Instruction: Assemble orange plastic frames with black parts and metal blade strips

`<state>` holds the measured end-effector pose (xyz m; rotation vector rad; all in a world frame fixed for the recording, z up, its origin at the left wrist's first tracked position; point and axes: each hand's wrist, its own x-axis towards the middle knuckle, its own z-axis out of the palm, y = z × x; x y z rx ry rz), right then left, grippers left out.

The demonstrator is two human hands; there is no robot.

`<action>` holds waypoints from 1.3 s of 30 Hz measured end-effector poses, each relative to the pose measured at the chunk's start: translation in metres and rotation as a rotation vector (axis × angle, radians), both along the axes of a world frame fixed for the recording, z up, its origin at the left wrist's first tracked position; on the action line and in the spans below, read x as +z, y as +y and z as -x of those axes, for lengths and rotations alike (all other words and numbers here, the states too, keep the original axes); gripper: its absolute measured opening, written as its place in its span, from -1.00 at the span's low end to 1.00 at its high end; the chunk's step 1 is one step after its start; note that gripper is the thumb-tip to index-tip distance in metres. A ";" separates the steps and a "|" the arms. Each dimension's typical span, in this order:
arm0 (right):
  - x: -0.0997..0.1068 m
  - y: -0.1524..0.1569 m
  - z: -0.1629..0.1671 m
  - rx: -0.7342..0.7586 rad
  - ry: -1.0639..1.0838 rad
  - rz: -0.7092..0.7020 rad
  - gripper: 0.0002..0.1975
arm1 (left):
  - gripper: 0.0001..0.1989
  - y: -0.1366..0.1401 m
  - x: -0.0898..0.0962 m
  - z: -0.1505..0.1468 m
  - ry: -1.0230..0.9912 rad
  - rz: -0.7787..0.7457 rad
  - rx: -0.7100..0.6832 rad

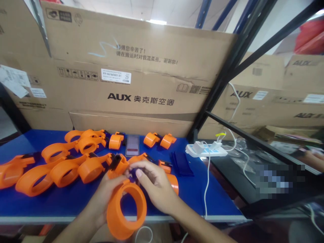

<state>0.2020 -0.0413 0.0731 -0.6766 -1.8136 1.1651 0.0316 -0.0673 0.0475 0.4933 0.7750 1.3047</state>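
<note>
An orange plastic tape dispenser [140,202] with a wide ring hangs at the front edge of the blue table. My left hand [107,189] is closed around its far side, and most of those fingers are hidden behind it. The fingers of my right hand [154,184] are bent in a pinch on a small dark blue piece [133,173] at the dispenser's upper end. A dark block [115,162] shows just above my left thumb. Similar orange dispensers [64,172] lie in rows to the left, and another [174,184] is partly hidden behind my right hand.
A phone [132,145] lies at the back of the blue table [202,189]. Folded dark blue strips [182,163] are to its right. A white power strip [206,150] with cables sits by the black rack post. Large cardboard boxes [141,81] stand behind. Another person's hand [314,158] shows far right.
</note>
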 end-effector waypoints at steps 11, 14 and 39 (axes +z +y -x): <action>0.005 -0.001 -0.010 -0.087 0.082 0.050 -0.78 | -0.71 -0.013 0.011 0.003 0.173 -0.019 0.000; 0.006 0.002 -0.008 -0.061 0.129 0.100 -0.80 | -0.71 -0.013 0.010 0.005 0.255 -0.108 -0.041; -0.012 -0.004 0.002 -0.172 -0.240 -0.501 -0.43 | -0.56 -0.003 0.003 0.002 0.240 -0.082 0.007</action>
